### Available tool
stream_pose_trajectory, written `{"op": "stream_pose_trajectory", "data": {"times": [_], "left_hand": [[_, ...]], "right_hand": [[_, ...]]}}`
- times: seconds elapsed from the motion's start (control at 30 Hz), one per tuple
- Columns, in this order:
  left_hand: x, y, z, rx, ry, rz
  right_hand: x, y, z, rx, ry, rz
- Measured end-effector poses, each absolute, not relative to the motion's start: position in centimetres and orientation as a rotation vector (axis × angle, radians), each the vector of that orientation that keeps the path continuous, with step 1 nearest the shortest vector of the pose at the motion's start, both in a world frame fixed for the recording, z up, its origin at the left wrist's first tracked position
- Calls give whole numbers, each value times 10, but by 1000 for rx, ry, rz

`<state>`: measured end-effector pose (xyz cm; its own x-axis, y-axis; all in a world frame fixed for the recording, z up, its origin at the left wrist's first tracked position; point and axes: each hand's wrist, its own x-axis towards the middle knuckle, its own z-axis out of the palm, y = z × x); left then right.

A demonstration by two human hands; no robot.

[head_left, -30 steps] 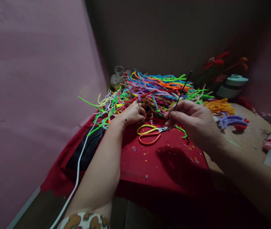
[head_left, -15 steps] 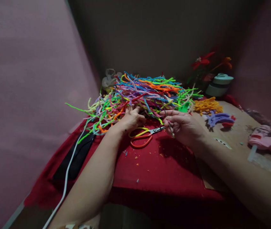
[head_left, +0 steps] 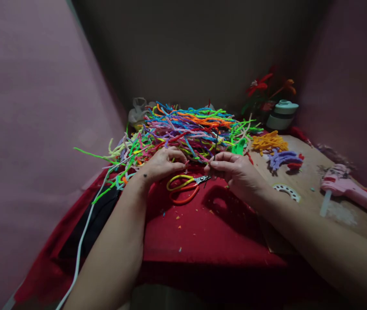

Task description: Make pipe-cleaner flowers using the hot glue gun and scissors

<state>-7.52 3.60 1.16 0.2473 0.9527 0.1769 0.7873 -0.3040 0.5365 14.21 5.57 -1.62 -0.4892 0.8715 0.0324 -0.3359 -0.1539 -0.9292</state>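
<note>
My right hand (head_left: 235, 168) pinches a thin dark stem (head_left: 216, 144), which stands nearly upright between thumb and fingertips, its lower end near the scissors' tips. At the near edge of the pipe cleaner pile (head_left: 183, 125), my left hand (head_left: 167, 161) is closed, thumb and fingers together. A small pinkish bit shows at its fingertips, too small to name. Between and below the hands lie scissors (head_left: 183, 187) with one yellow and one red handle, blades pointing right, on the red cloth (head_left: 170, 241).
To the right, a brown board (head_left: 312, 215) carries orange pipe cleaner pieces (head_left: 269, 141), purple ones (head_left: 280, 160) and a pink glue gun (head_left: 348, 189). Behind stand a pale green-lidded jar (head_left: 283, 114) and red flowers (head_left: 259, 85). A white cable (head_left: 82, 241) crosses a black flat object (head_left: 86, 228) at left.
My left hand has drawn back from the pile, its fingers now together. My right hand still pinches the dark stem, now held more upright. The whole view has shifted slightly.
</note>
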Motion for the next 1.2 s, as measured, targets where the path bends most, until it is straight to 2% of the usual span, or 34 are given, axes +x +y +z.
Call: {"op": "stream_pose_trajectory", "data": {"times": [0.13,0.37,0.87,0.93,1.03,1.2], "left_hand": [[-66,29,19,2135,1764,537],[-63,30,12,2205,1818,515],[-47,45,-21,2908,1877,222],[-48,46,-21,2895,1847,311],[-54,45,-11,2720,1776,676],[-57,34,11,2027,1640,1326]], "right_hand": [[141,55,-19,-696,-1334,1651],[142,56,-19,-635,-1255,1755],[142,59,-17,-689,-1145,1792],[142,59,-16,-699,-1137,1785],[142,58,-16,-718,-1157,1756],[140,56,-15,-769,-1187,1797]]}}
